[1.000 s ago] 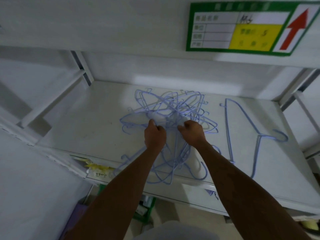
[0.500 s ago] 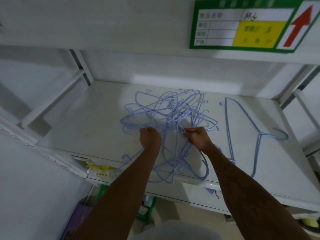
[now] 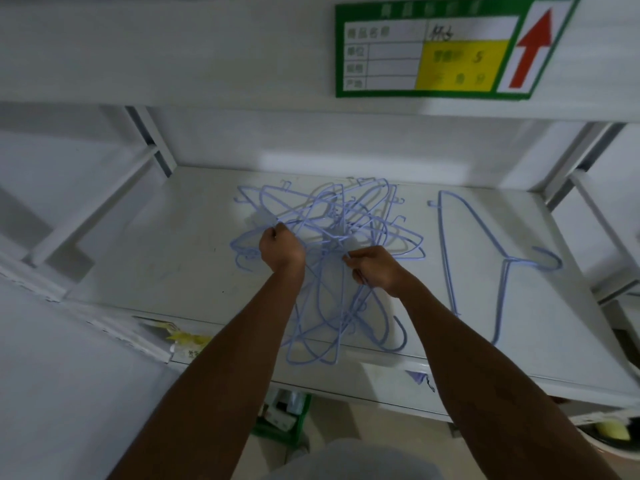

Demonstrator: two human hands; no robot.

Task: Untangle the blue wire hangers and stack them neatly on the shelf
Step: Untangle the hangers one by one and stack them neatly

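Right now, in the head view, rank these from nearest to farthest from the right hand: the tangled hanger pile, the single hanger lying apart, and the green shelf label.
1. Tangled hanger pile: shelf centre, gripped by the right hand.
2. Single hanger: lying apart on the right.
3. Green shelf label: on the upper shelf edge.

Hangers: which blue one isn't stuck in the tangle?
The lone hanger lying flat on the right of the shelf. Nothing touches it; the others knot together in the tangled pile both hands grip.

Two bare forearms, no sleeves, no watch or rings; left hand (image 3: 281, 249), right hand (image 3: 375, 270).
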